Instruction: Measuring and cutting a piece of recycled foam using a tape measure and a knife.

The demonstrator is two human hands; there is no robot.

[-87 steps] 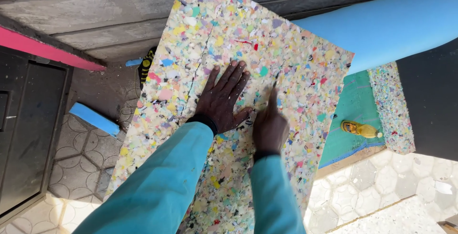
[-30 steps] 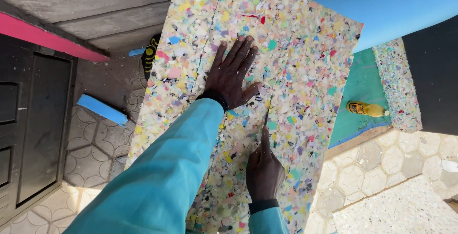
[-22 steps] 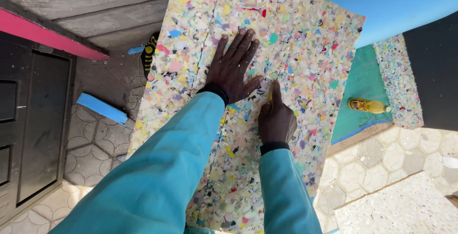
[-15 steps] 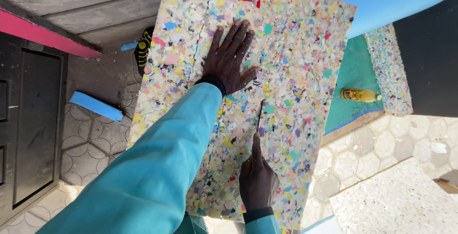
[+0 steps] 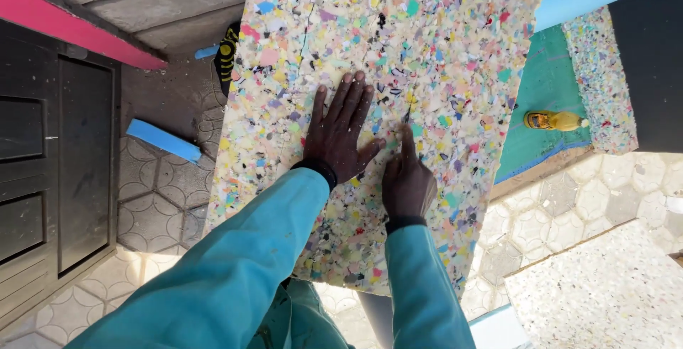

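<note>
A big sheet of multi-coloured speckled foam (image 5: 434,36) lies in front of me. My left hand (image 5: 343,135) presses flat on its middle with the fingers spread and holds nothing. Just to its right, my right hand (image 5: 407,184) is closed around a thin dark blade (image 5: 408,115), with the forefinger stretched along it. The blade's tip touches the foam near a faint line that runs up the sheet. Both arms wear turquoise sleeves.
A blue strip (image 5: 163,140) and a yellow-and-black object (image 5: 226,54) lie on the hexagon-tiled floor (image 5: 160,203) at left, by a dark door (image 5: 50,178). At right lie a teal board (image 5: 544,100), a yellow bottle (image 5: 553,120) and a narrow foam strip (image 5: 601,78).
Half a second ago my right hand was low, near the sheet's near edge. It has moved back up beside my left hand. The left hand has stayed flat on the foam.
</note>
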